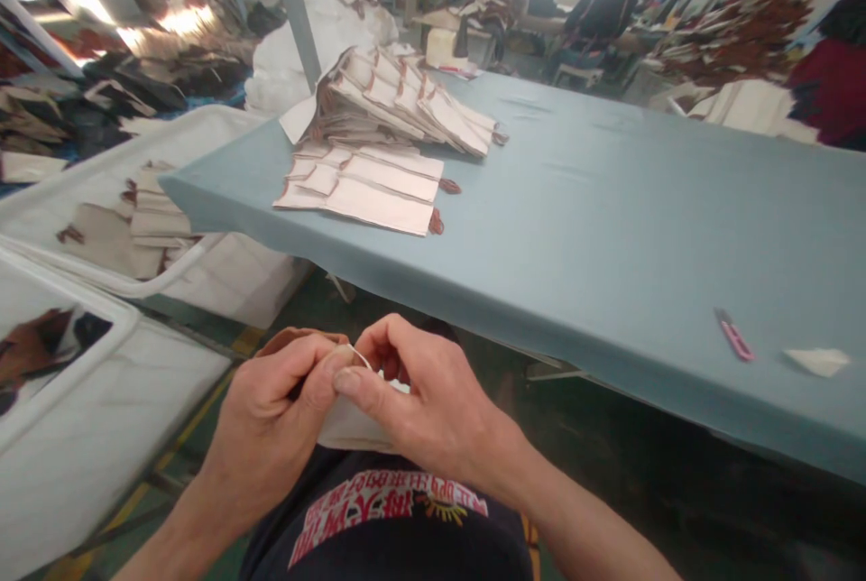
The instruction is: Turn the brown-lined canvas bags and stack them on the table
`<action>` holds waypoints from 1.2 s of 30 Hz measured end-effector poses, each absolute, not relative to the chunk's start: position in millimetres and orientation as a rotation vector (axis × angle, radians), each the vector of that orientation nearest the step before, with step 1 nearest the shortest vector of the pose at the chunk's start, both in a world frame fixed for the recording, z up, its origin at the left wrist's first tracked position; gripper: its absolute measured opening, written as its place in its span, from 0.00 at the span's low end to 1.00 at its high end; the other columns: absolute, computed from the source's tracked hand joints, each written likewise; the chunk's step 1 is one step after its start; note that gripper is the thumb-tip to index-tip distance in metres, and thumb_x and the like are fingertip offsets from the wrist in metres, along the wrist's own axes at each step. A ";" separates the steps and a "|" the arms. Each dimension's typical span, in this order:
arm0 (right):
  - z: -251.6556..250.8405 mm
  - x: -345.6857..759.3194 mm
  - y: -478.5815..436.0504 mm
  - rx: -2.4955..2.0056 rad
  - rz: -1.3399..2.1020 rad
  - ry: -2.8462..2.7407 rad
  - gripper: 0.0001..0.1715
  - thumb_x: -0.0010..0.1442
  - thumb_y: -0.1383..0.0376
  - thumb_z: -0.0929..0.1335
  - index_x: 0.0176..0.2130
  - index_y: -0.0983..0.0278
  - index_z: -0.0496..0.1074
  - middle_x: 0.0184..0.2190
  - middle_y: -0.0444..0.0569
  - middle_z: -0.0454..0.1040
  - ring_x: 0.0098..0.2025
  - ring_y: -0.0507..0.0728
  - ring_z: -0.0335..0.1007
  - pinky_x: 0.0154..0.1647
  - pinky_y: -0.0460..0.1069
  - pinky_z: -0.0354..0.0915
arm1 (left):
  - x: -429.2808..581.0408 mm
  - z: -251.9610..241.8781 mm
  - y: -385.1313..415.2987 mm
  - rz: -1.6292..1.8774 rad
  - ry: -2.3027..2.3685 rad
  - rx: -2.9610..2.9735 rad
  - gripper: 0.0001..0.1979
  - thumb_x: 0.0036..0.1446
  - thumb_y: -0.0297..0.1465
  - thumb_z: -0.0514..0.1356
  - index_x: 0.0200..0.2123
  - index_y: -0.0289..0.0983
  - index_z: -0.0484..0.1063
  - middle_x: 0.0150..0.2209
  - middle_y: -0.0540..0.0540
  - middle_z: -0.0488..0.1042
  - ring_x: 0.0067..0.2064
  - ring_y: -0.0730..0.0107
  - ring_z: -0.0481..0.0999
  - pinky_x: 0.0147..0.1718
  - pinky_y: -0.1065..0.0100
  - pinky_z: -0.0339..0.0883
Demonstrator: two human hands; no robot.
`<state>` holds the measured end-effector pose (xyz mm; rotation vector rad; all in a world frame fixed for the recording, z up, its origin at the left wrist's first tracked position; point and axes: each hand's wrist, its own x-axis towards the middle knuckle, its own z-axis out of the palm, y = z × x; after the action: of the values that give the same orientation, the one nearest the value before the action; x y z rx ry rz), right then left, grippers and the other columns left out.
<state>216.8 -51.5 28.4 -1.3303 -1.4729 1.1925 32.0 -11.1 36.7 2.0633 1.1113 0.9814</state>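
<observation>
In front of my body, above the dark apron (406,554) with red lettering, both hands pinch a cream cloth piece (355,426) with a brown part (298,334) showing at its upper left. My left hand (267,414) is closed on its edge, thumb and fingertips together. Beside it my right hand (439,401) also pinches the edge, its thumb almost touching my left thumb. A thin white edge or strip arches between the fingertips. Most of the cloth piece is hidden behind the hands, so I cannot tell its full shape.
A blue-covered table (609,256) bears stacked cream cloth pieces (365,189) with brown ends, a pink-handled cutter (734,335) and a cream scrap (817,361). White bins (223,270) stand at left. Farther back, a person (602,13) sits near brown piles (750,35).
</observation>
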 end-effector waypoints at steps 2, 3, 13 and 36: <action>15.4 211.0 -55.3 -1.291 1.309 -1.341 0.26 0.71 0.41 0.74 0.41 0.60 0.72 0.34 0.40 0.73 0.35 0.53 0.65 0.37 0.50 0.60 | 32.0 31.9 -14.5 0.970 1.168 2.055 0.19 0.69 0.36 0.60 0.24 0.41 0.79 0.22 0.52 0.79 0.24 0.70 0.77 0.25 0.72 0.69; 8.4 209.4 -56.9 -1.254 1.378 -1.270 0.27 0.70 0.41 0.75 0.41 0.60 0.72 0.33 0.40 0.72 0.34 0.53 0.64 0.37 0.49 0.60 | 31.1 28.0 -16.3 0.962 1.186 2.047 0.19 0.69 0.36 0.61 0.24 0.41 0.79 0.22 0.52 0.79 0.24 0.69 0.76 0.25 0.71 0.69; -30.8 209.2 -95.1 -1.045 1.734 -0.861 0.12 0.49 0.66 0.67 0.37 0.60 0.70 0.30 0.38 0.66 0.31 0.52 0.58 0.33 0.46 0.57 | 21.7 -4.4 -49.6 0.772 1.152 1.783 0.23 0.76 0.39 0.58 0.28 0.40 0.81 0.24 0.51 0.78 0.25 0.68 0.74 0.27 0.70 0.67; -14.0 200.4 -98.9 -1.522 1.378 -1.467 0.14 0.70 0.55 0.78 0.40 0.61 0.75 0.31 0.38 0.74 0.32 0.51 0.67 0.37 0.48 0.56 | -1.3 -5.9 -77.0 0.933 1.374 1.930 0.18 0.70 0.37 0.59 0.26 0.43 0.78 0.23 0.55 0.80 0.22 0.71 0.79 0.22 0.76 0.71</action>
<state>200.4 -98.9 -14.0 -1.5224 -1.4667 1.3777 -1.3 -77.0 -5.9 1.9303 1.3741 0.9326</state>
